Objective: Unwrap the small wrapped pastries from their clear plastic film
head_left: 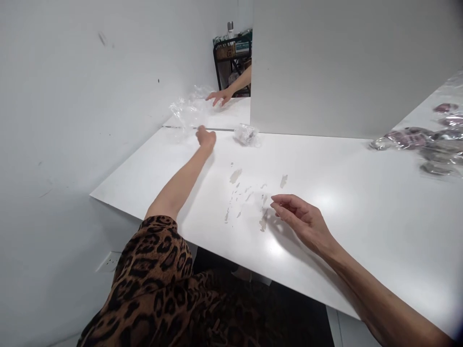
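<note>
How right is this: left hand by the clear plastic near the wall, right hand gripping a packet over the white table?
Wrong: the right hand isn't gripping anything. The head view shows its fingers curved over the white table, nothing visible between them. The left hand is by the clear plastic near the wall.

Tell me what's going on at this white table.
A person's left hand reaches across the white table beside loose clear plastic bags; whether it touches them is unclear. Their right hand is over the table, apparently holding nothing. Another person's hand is by the bags from beyond. A clear packet lies near the partition, and more wrapped items lie at right.
</note>
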`<state>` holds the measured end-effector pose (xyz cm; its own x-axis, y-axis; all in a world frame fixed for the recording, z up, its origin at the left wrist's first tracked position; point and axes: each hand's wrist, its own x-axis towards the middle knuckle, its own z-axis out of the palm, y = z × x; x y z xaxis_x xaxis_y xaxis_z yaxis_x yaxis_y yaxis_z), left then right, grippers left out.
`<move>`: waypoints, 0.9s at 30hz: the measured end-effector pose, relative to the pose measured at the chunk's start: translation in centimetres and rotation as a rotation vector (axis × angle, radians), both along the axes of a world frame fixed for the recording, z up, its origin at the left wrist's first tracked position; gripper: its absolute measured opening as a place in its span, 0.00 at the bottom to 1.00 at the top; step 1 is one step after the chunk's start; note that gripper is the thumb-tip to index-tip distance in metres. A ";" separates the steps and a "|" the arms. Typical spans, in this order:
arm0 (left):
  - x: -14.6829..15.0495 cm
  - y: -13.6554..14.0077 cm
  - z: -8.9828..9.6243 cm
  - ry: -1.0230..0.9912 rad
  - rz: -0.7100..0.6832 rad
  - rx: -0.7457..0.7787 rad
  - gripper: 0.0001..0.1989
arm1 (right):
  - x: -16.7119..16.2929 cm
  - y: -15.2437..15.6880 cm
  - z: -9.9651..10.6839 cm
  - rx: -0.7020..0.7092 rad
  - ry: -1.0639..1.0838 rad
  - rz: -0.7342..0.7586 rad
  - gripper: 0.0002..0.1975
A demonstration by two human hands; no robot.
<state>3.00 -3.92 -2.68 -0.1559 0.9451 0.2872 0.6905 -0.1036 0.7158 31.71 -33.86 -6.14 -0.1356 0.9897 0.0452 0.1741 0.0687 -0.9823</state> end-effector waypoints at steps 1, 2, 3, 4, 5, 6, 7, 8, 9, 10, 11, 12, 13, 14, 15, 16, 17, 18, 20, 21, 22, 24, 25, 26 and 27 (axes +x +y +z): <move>1.5 -0.2 -1.1 0.061 0.021 -0.025 0.24 | -0.1 -0.1 0.1 0.005 -0.008 0.014 0.18; 3.1 -0.4 -2.0 0.140 0.000 -0.046 0.27 | -0.3 -0.2 0.1 0.009 -0.015 0.025 0.18; 4.6 -0.5 -2.5 0.229 -0.045 -0.060 0.30 | -0.4 -0.2 0.2 0.012 -0.024 0.030 0.18; 6.0 -0.4 -2.7 0.332 -0.121 -0.056 0.34 | -0.5 -0.3 0.2 0.014 -0.032 0.030 0.18; 7.2 -0.3 -2.7 0.427 -0.205 -0.044 0.37 | -0.5 -0.2 0.2 0.016 -0.038 0.028 0.18; 8.2 -0.1 -2.6 0.509 -0.269 -0.037 0.39 | -0.6 -0.2 0.1 0.019 -0.042 0.024 0.18; 8.9 0.2 -2.3 0.577 -0.311 -0.039 0.40 | -0.5 -0.1 0.1 0.023 -0.043 0.020 0.18; 9.4 0.4 -2.1 0.631 -0.338 -0.047 0.39 | -0.4 0.0 0.0 0.030 -0.044 0.017 0.18; 9.7 0.6 -1.9 0.671 -0.353 -0.054 0.37 | -0.3 0.1 0.0 0.036 -0.041 0.013 0.18; 9.8 0.6 -1.8 0.696 -0.360 -0.053 0.35 | -0.1 0.2 0.0 0.043 -0.035 0.004 0.18; 9.7 0.5 -1.7 0.710 -0.363 -0.039 0.32 | 0.1 0.4 0.0 0.048 -0.023 -0.008 0.18; 9.5 0.1 -1.7 0.713 -0.364 -0.012 0.30 | 0.3 0.6 0.0 0.049 -0.001 -0.023 0.18; 9.2 -0.4 -1.8 0.709 -0.367 0.021 0.28 | 0.4 0.8 0.0 0.047 0.033 -0.042 0.19; 9.0 -1.2 -1.9 0.698 -0.373 0.051 0.27 | 0.6 1.0 0.1 0.040 0.079 -0.067 0.19; 8.8 -2.2 -2.1 0.680 -0.381 0.077 0.26 | 0.8 1.3 0.1 0.027 0.133 -0.097 0.20; 8.7 -3.4 -2.3 0.653 -0.393 0.102 0.26 | 1.0 1.7 0.1 0.009 0.191 -0.136 0.20; 8.6 -4.7 -2.6 0.616 -0.412 0.129 0.26 | 1.1 2.0 0.1 -0.018 0.248 -0.180 0.22; 8.6 -6.2 -3.0 0.568 -0.442 0.160 0.27 | 1.2 2.4 0.0 -0.053 0.300 -0.225 0.25; 8.9 -9.2 -4.0 0.462 -0.525 0.236 0.29 | 1.4 3.1 -0.1 -0.147 0.391 -0.302 0.32; 9.1 -10.7 -4.6 0.412 -0.570 0.279 0.29 | 1.4 3.3 -0.2 -0.195 0.433 -0.317 0.35; 9.3 -12.2 -5.2 0.368 -0.612 0.322 0.29 | 1.4 3.5 -0.3 -0.232 0.469 -0.313 0.36; 9.5 -15.1 -6.3 0.301 -0.674 0.396 0.27 | 1.3 3.7 -0.4 -0.255 0.524 -0.269 0.35; 9.5 -16.4 -6.7 0.278 -0.700 0.424 0.26 | 1.3 3.9 -0.5 -0.244 0.540 -0.248 0.32; 9.3 -17.6 -7.1 0.258 -0.720 0.444 0.26 | 1.4 4.0 -0.5 -0.223 0.551 -0.242 0.29; 9.0 -18.8 -7.3 0.242 -0.737 0.454 0.26 | 1.6 4.2 -0.6 -0.195 0.560 -0.255 0.26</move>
